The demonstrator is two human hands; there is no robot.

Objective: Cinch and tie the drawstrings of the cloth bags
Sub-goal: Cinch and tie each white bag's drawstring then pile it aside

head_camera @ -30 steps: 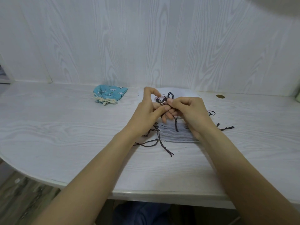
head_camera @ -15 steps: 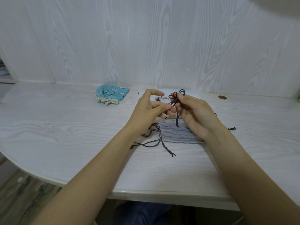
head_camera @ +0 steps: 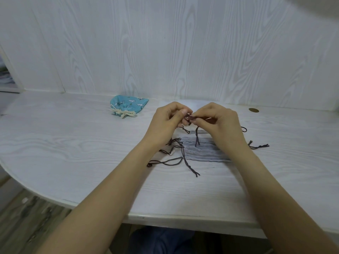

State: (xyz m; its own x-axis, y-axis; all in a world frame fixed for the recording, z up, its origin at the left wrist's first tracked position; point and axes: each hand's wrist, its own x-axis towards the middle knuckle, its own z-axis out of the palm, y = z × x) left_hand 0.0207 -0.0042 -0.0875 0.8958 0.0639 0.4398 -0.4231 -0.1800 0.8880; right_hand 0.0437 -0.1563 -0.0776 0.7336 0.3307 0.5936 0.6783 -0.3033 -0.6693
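Note:
A pale grey cloth bag [head_camera: 201,152] lies flat on the white table [head_camera: 73,143] under my hands. Its dark brown drawstrings [head_camera: 189,117] meet between my fingertips. My left hand [head_camera: 168,123] and my right hand [head_camera: 216,123] each pinch the cord there, thumbs and forefingers nearly touching. Loose cord ends [head_camera: 189,165] trail over the table left of the bag, and others [head_camera: 258,146] lie to the right. A blue printed bag [head_camera: 130,105] with a tied cream drawstring sits at the back left. The grey bag's mouth is hidden by my hands.
A white wood-grain wall [head_camera: 165,52] rises right behind the table. A small brass disc [head_camera: 253,110] is set in the tabletop at the back right. The table's curved front edge [head_camera: 165,215] runs near my forearms, with floor below at left.
My hands have drawn closer together and lowered slightly. The cord loop that stood up above my right fingers half a second ago is now pulled down between the fingertips.

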